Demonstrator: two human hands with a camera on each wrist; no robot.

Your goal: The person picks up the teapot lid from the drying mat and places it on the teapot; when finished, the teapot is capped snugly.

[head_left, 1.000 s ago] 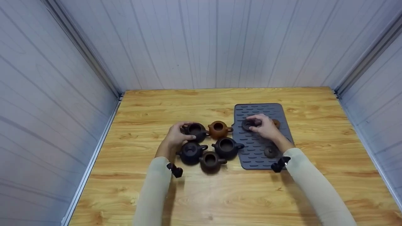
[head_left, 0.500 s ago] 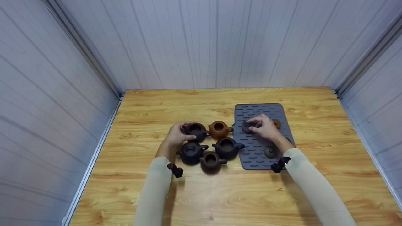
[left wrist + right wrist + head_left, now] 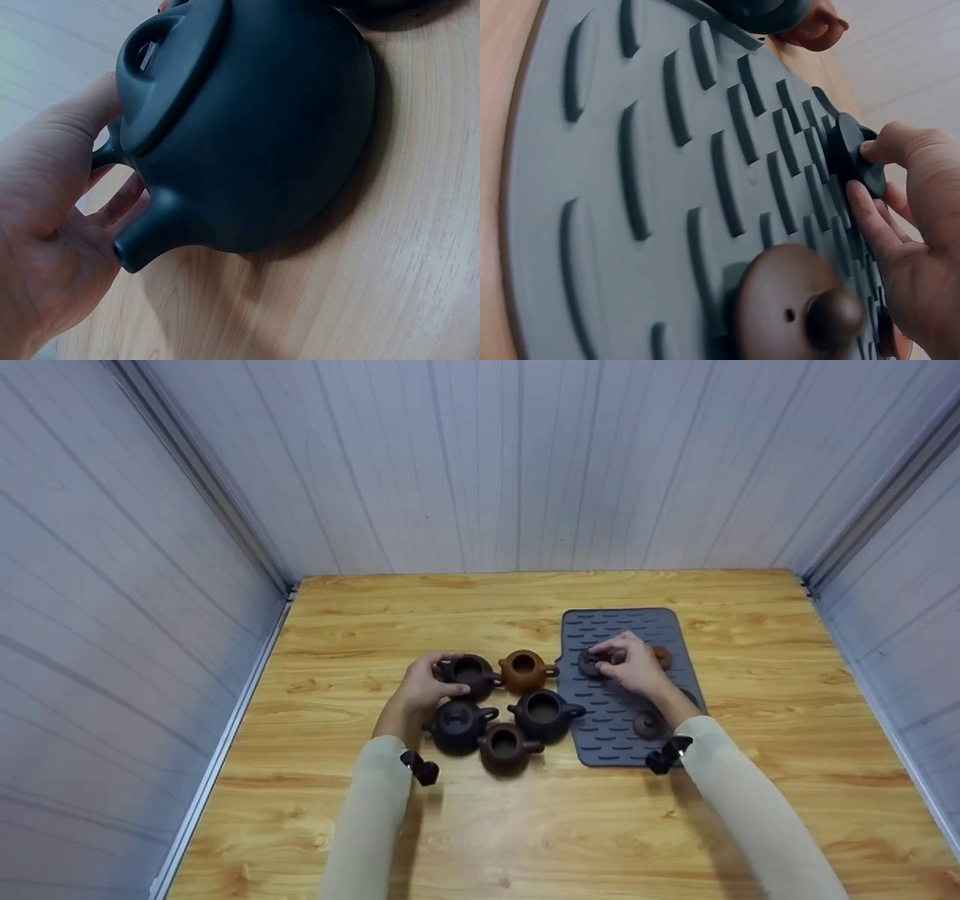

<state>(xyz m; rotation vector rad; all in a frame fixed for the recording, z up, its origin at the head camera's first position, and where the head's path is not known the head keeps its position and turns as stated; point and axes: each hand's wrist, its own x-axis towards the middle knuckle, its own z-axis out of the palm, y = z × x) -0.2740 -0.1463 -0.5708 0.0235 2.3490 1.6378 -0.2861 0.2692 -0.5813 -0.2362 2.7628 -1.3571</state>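
My left hand (image 3: 421, 686) holds a dark lidless teapot (image 3: 480, 682) at the back left of a cluster, with thumb and fingers on either side of its spout end. In the left wrist view, a dark lidded teapot (image 3: 270, 135) fills the middle, its spout pointing toward my palm. Over at the grey ridged mat (image 3: 600, 742), my right hand (image 3: 639, 669) pinches a dark teapot lid (image 3: 849, 154) by its raised handle. The lid lies low over the mat, tilted in the right wrist view.
An orange-brown teapot (image 3: 525, 679), a dark teapot (image 3: 544, 727) and a brown teapot (image 3: 504, 761), all lidless, stand between my hands. A brown knobbed lid (image 3: 769, 304) and an orange lid (image 3: 663, 657) rest on the mat; another dark lid (image 3: 689, 699) is partly hidden by my right wrist.
My right thumb and fingers have drawn together on the dark lid's handle since a second ago. My left hand and the teapots have stayed in place.
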